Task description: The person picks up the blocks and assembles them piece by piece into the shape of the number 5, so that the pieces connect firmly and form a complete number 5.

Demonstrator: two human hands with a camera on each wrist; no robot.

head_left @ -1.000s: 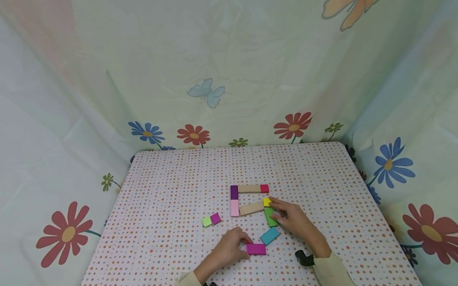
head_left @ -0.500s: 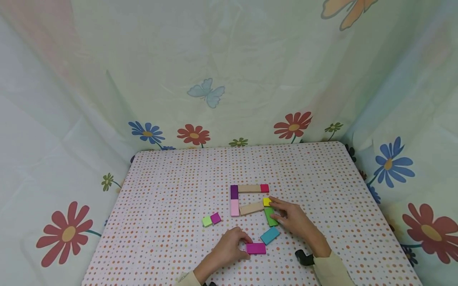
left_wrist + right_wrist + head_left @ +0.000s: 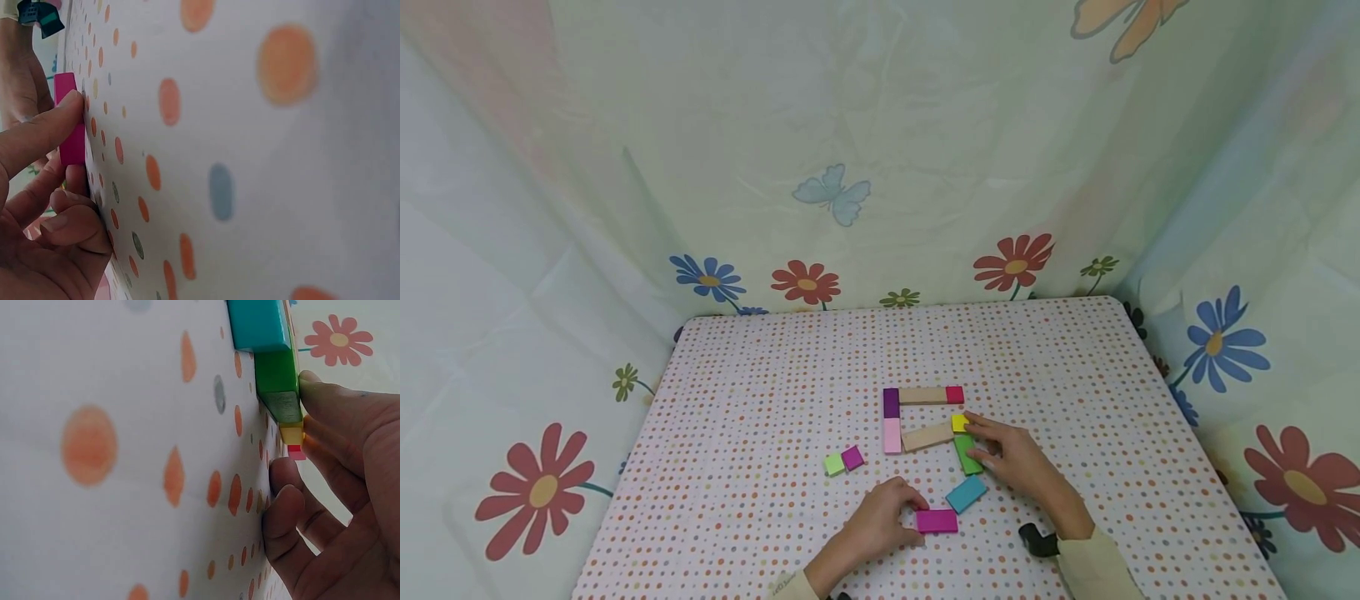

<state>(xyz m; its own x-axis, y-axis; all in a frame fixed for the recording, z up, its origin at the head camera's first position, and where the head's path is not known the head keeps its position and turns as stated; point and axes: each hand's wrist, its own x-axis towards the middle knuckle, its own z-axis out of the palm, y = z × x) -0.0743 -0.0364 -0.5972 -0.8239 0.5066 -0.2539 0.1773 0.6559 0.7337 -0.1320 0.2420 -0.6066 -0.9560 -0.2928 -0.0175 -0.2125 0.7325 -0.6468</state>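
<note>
In the head view my left hand [image 3: 880,518] is at the left end of a magenta block [image 3: 937,522] lying on the table. Thumb and index finger pinch that end; in the left wrist view the thumb crosses the block's side. My right hand [image 3: 1021,460] touches two joined blocks: its index finger is against the small yellow block [image 3: 958,424], its thumb against the green block [image 3: 967,455]. Several of its other fingers curl loosely underneath in the right wrist view. A teal block [image 3: 966,495] lies slanted between the green and magenta blocks.
Behind the hands, a purple block [image 3: 891,403], a pink block [image 3: 891,437], two plain wood planks and a red cube [image 3: 954,395] form an angular outline. A lime cube [image 3: 834,465] and a magenta cube [image 3: 852,458] lie to the left. Flowered curtains surround the dotted table [image 3: 760,375].
</note>
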